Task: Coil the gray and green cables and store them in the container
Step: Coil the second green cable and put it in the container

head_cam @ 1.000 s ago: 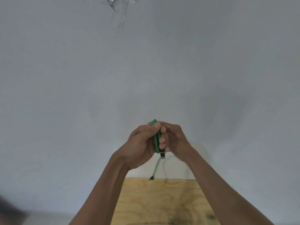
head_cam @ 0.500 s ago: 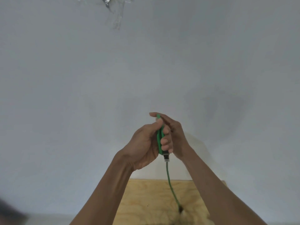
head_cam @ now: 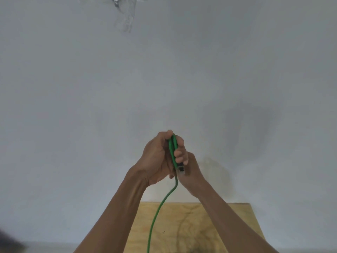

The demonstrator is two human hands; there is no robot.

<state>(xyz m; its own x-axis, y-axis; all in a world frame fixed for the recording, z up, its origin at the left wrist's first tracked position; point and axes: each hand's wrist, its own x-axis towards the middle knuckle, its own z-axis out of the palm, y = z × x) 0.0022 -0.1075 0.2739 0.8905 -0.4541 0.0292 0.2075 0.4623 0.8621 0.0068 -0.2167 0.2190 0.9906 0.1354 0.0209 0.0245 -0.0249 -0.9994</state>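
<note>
Green cable point(head_cam: 172, 148): folded loops upright, clamped between left hand point(head_cam: 156, 159) and right hand point(head_cam: 189, 167), both grips clenched on it. Free tail hangs straight below toward the counter point(head_cam: 228, 221).

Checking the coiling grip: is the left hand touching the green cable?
Touching. The head view shows the left hand closed around the folded loops of the green cable, thumb pressed over their top.

Both arms were stretched up and out in front, left hand point(head_cam: 158, 157) curled into a loose fist, thumb on top, right hand point(head_cam: 189, 166) pressed right against it with its fingers point(head_cam: 179, 154) wrapped over.
</note>
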